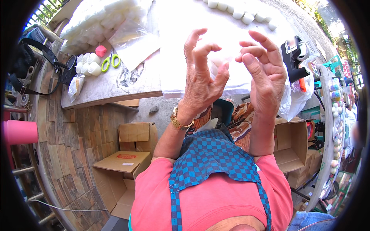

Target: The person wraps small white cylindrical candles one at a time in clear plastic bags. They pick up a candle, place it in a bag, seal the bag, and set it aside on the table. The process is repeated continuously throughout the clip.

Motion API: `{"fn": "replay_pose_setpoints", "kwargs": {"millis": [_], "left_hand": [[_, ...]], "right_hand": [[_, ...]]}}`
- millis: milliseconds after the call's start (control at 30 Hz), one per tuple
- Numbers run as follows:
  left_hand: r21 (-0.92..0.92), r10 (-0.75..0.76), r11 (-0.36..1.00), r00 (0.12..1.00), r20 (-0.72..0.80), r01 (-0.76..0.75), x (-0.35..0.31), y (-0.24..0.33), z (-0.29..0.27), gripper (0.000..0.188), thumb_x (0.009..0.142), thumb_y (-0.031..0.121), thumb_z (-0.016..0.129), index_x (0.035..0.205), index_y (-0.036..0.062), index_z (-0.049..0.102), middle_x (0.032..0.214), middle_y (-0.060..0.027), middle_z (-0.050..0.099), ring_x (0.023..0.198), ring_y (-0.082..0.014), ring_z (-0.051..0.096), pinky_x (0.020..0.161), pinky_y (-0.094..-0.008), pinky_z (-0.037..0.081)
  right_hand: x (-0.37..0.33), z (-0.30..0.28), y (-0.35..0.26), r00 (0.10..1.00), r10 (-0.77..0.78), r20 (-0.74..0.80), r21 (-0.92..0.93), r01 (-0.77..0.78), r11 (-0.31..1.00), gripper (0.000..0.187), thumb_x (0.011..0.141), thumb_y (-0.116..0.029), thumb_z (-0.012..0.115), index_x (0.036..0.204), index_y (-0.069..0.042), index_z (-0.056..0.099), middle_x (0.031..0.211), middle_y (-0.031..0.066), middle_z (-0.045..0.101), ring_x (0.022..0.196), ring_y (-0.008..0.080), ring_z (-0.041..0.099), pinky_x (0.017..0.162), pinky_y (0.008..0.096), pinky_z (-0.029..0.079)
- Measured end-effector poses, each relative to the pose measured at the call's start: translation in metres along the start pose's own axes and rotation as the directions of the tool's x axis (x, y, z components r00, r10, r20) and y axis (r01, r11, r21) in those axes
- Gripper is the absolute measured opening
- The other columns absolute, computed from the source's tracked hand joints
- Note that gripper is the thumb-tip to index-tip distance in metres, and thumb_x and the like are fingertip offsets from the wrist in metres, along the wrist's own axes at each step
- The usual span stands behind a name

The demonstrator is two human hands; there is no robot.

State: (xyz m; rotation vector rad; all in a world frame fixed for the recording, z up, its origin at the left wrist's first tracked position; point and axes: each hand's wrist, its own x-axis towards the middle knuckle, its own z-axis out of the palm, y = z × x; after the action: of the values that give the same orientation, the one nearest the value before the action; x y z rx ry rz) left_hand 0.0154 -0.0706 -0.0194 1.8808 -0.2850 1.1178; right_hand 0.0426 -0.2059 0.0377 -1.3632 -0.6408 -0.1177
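Both hands are raised over the near edge of a white-covered table (175, 65). My left hand (204, 73) has curled fingers spread apart from the thumb, with nothing visible gripped. A gold watch (179, 120) is on that wrist. Facing it, my right hand (266, 71) has the thumb tip against a fingertip and the index finger raised; anything pinched there is too small or too washed out to make out. Behind the left thumb, a pale whitish shape (216, 63) blurs into the glare. Beside my right hand stands a black tape dispenser (291, 61).
At the left lie green-handled scissors (111, 62), white rounded pieces (90, 65), a pink piece (101, 51) and a clear plastic bag (131, 36). More white pieces (237, 14) line the far side. Cardboard boxes (121, 165) sit below; a pink container (22, 131) is far left.
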Motion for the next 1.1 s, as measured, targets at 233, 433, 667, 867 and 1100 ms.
{"fn": "replay_pose_setpoints", "kwargs": {"millis": [233, 433, 667, 867, 1100], "left_hand": [[0.022, 0.011, 1.000, 1.000, 0.009, -0.011, 0.000, -0.001, -0.001, 0.049, 0.083, 0.010, 0.065, 0.124, 0.0138, 0.038, 0.143, -0.0217, 0.033, 0.134, -0.0364, 0.033, 0.108, -0.0478, 0.031], [0.004, -0.005, 1.000, 1.000, 0.023, 0.005, 0.000, 0.000, 0.000, 0.036, 0.086, 0.011, 0.064, 0.119, 0.0132, 0.049, 0.146, -0.0214, 0.031, 0.135, -0.0364, 0.033, 0.107, -0.0497, 0.033], [0.050, -0.081, 0.996, 0.995, 0.062, 0.078, 0.002, 0.005, -0.006, 0.022, 0.085, 0.010, 0.061, 0.108, 0.0113, 0.060, 0.144, -0.0207, 0.036, 0.131, -0.0368, 0.038, 0.104, -0.0495, 0.035], [0.006, -0.086, 0.996, 0.993, 0.081, 0.086, 0.001, 0.004, -0.006, 0.024, 0.084, 0.010, 0.062, 0.108, 0.0100, 0.059, 0.140, -0.0214, 0.038, 0.126, -0.0375, 0.041, 0.103, -0.0512, 0.031], [0.012, -0.076, 0.997, 0.995, 0.070, 0.075, -0.002, 0.008, 0.000, 0.028, 0.080, 0.011, 0.064, 0.108, 0.0093, 0.059, 0.135, -0.0214, 0.043, 0.122, -0.0372, 0.044, 0.101, -0.0517, 0.031]], "right_hand": [[-0.019, -0.005, 0.012, 0.992, 0.128, -0.003, -0.046, -0.128, 0.991, 0.043, 0.088, -0.006, 0.068, 0.128, 0.003, 0.053, 0.085, 0.0052, 0.068, 0.106, 0.0158, 0.059, 0.100, 0.0336, 0.043], [-0.020, -0.004, 0.014, 0.989, 0.151, -0.011, -0.041, -0.151, 0.988, 0.043, 0.088, -0.006, 0.067, 0.127, 0.004, 0.053, 0.086, 0.0056, 0.068, 0.105, 0.0152, 0.059, 0.099, 0.0324, 0.043], [-0.020, -0.003, 0.016, 0.986, 0.167, -0.020, -0.022, -0.167, 0.986, 0.042, 0.089, -0.010, 0.068, 0.127, 0.003, 0.054, 0.086, 0.0056, 0.068, 0.095, 0.0119, 0.062, 0.097, 0.0299, 0.044], [-0.025, -0.002, 0.031, 0.986, 0.145, -0.083, -0.213, -0.159, 0.964, 0.039, 0.088, -0.012, 0.071, 0.121, 0.000, 0.053, 0.079, 0.0030, 0.066, 0.082, 0.0083, 0.062, 0.083, 0.0232, 0.045], [-0.026, 0.001, 0.031, 0.958, 0.266, -0.106, -0.139, -0.279, 0.950, 0.033, 0.088, -0.012, 0.072, 0.112, -0.003, 0.050, 0.076, 0.0027, 0.062, 0.073, 0.0070, 0.060, 0.064, 0.0195, 0.046]]}}
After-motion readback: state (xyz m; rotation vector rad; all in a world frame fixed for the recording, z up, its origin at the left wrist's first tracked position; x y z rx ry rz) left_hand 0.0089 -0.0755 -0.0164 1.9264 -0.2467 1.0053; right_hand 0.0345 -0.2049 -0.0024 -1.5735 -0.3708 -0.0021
